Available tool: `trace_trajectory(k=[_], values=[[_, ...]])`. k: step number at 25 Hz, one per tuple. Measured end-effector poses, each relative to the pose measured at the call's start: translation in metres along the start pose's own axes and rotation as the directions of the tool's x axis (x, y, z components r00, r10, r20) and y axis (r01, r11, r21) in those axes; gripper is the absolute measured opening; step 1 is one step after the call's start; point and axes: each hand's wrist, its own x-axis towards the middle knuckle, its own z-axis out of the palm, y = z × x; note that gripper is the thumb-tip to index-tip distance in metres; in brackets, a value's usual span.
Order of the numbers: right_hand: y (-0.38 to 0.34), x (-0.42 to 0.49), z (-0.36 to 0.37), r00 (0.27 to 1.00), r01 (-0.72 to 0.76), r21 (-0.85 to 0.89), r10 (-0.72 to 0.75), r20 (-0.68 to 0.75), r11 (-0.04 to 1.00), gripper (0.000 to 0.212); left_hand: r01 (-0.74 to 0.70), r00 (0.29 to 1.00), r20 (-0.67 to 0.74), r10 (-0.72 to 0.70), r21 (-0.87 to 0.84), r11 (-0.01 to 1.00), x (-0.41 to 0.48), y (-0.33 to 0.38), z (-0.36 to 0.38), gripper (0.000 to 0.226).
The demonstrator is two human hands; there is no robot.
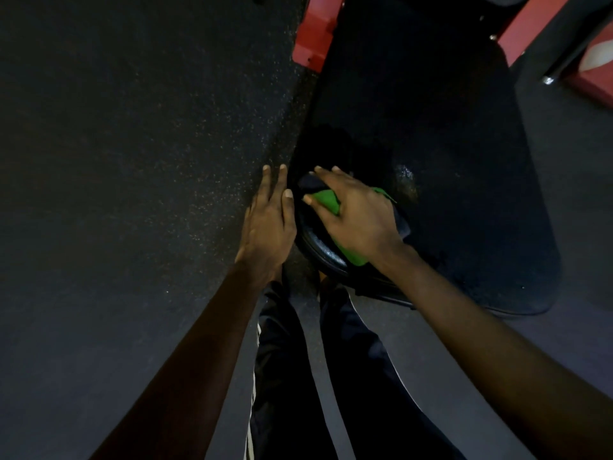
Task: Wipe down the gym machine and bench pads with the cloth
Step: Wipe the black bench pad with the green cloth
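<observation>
A green cloth (pixel 326 200) is being pressed onto a black pad (pixel 431 144) by the right hand (pixel 358 214), the left hand (pixel 268 224) being held flat alongside.

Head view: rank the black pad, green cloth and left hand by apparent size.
1. black pad
2. left hand
3. green cloth, though this is unsure because the right hand covers most of it.

Both arms bare, extended forward and down. Left hand (pixel 268 220): palm down, fingers straight, close together. Right hand (pixel 360 217): palm down, fingers extended, thumb splayed leftward, just beside left hand.
</observation>
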Motion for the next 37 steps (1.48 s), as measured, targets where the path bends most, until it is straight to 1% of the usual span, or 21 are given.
trace_trajectory(k=[2,6,8,11,13,15,17,19,22,23,24,25,26,28,29,30,32,34,35,36,37], values=[[-0.003,0.036,-0.002,0.998,-0.064,-0.021,0.064,-0.006,0.998,0.052,0.002,1.000,-0.007,-0.002,-0.016,1.000,-0.001,0.003,0.000,0.056],[-0.001,0.131,-0.002,0.986,-0.165,-0.079,0.163,-0.020,0.983,0.038,0.014,0.999,-0.030,-0.015,-0.059,0.998,0.007,0.017,0.001,0.053],[0.002,0.153,0.000,0.978,-0.210,-0.092,0.207,-0.036,0.973,0.036,0.023,1.000,-0.017,-0.025,-0.071,0.997,0.017,0.028,0.002,0.051],[0.005,0.128,-0.001,0.980,-0.197,-0.032,0.196,-0.029,0.980,0.039,0.067,0.998,-0.005,-0.068,-0.109,0.992,0.027,0.039,0.008,0.052],[0.011,0.080,-0.008,0.985,-0.173,-0.007,0.173,0.002,0.985,0.047,0.087,0.996,-0.018,-0.090,-0.141,0.986,0.025,0.042,0.012,0.052],[0.016,0.030,-0.014,0.989,-0.142,-0.019,0.143,0.038,0.990,0.056,0.101,0.994,-0.034,-0.108,-0.169,0.980,0.022,0.044,0.016,0.053],[0.020,0.027,-0.014,0.991,-0.136,-0.021,0.136,-0.001,0.990,0.056,0.109,0.992,-0.039,-0.117,-0.171,0.979,0.022,0.045,0.016,0.053],[0.023,0.066,-0.013,0.981,-0.190,-0.015,0.189,-0.039,0.982,0.050,0.107,0.993,-0.026,-0.112,-0.149,0.983,0.024,0.046,0.016,0.054],[0.026,0.142,-0.016,0.947,-0.315,0.014,0.315,-0.063,0.949,0.040,0.082,0.996,-0.019,-0.084,-0.103,0.991,0.024,0.044,0.015,0.055],[0.028,0.160,-0.017,0.937,-0.344,0.016,0.344,-0.055,0.939,0.039,0.039,0.999,-0.019,-0.040,-0.045,0.998,0.026,0.044,0.014,0.055],[0.029,0.173,-0.016,0.933,-0.356,0.013,0.356,-0.047,0.934,0.039,-0.025,1.000,-0.011,0.026,0.055,0.998,0.028,0.043,0.014,0.054],[0.027,0.176,-0.015,0.936,-0.351,0.005,0.350,-0.036,0.937,0.039,-0.097,0.995,0.013,0.096,0.161,0.982,0.031,0.042,0.014,0.054],[0.026,0.171,-0.014,0.947,-0.322,-0.002,0.322,-0.025,0.947,0.040,-0.158,0.987,0.042,0.152,0.231,0.960,0.033,0.041,0.015,0.053],[0.028,0.141,-0.015,0.969,-0.249,-0.015,0.248,-0.014,0.968,0.040,-0.191,0.981,0.083,0.174,0.267,0.945,0.036,0.042,0.013,0.053],[0.035,0.120,-0.018,0.972,-0.236,-0.028,0.236,-0.010,0.971,0.041,-0.183,0.982,0.090,0.165,0.262,0.948,0.036,0.042,0.012,0.053],[0.045,0.100,-0.021,0.967,-0.254,-0.031,0.254,-0.007,0.967,0.042,-0.177,0.983,0.091,0.158,0.253,0.951,0.036,0.042,0.012,0.053],[0.070,0.074,-0.031,0.925,-0.379,-0.006,0.379,-0.031,0.925,0.045,-0.168,0.985,0.087,0.152,0.234,0.957,0.036,0.041,0.012,0.053],[0.082,0.080,-0.033,0.848,-0.520,0.034,0.521,-0.093,0.853,0.045,-0.161,0.986,0.076,0.149,0.205,0.965,0.036,0.041,0.012,0.052],[0.079,0.090,-0.030,0.815,-0.567,0.036,0.567,-0.122,0.823,0.045,-0.160,0.986,0.070,0.149,0.191,0.968,0.036,0.041,0.013,0.052],[0.069,0.098,-0.026,0.803,-0.581,0.023,0.579,-0.140,0.813,0.044,-0.162,0.986,0.066,0.152,0.184,0.969,0.036,0.040,0.013,0.052],[0.055,0.103,-0.021,0.820,-0.559,0.010,0.554,-0.145,0.829,0.044,-0.166,0.985,0.067,0.156,0.184,0.969,0.037,0.039,0.014,0.052]])
